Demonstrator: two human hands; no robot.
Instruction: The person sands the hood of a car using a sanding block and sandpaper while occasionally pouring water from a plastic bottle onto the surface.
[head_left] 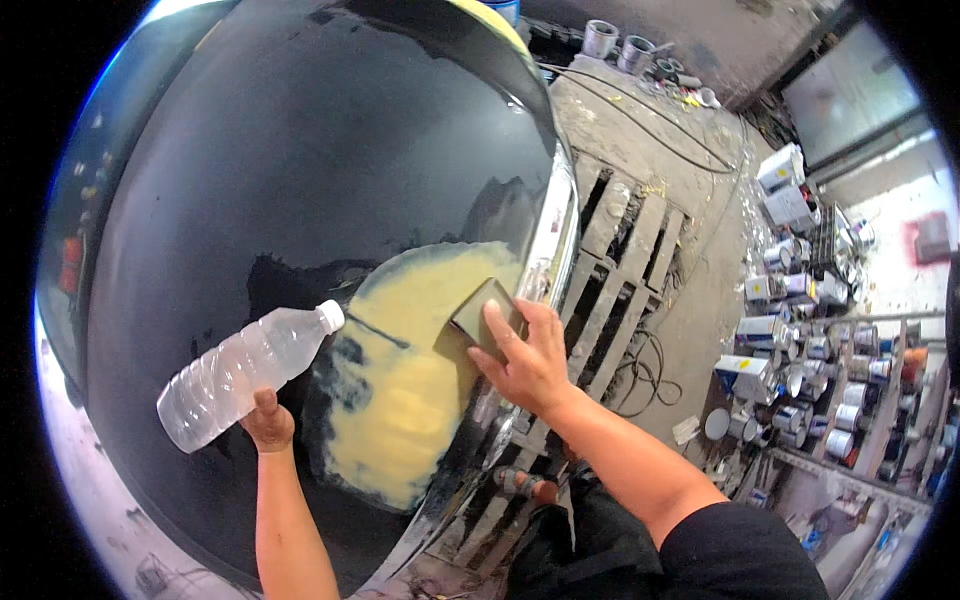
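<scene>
Clasping bottle (235, 378) in left hand (268, 421) at putty's (400, 420) nine o'clock, block (472, 310) in right hand (532, 357) at two. Press flat, evenly.

Legible text: none. Marks noted, all too small or blurred to read:
- Upper can (782, 166), 2 o'clock: yellow patch on a white side.
- Lower can (745, 380), between 3 and 4 o'clock: yellow patch likewise.
- Tins (848, 417), near 4 o'clock: coloured bands on some, lettering unresolved.
- Red patch (932, 238), near 3 o'clock: cannot tell whether sign or object.
</scene>
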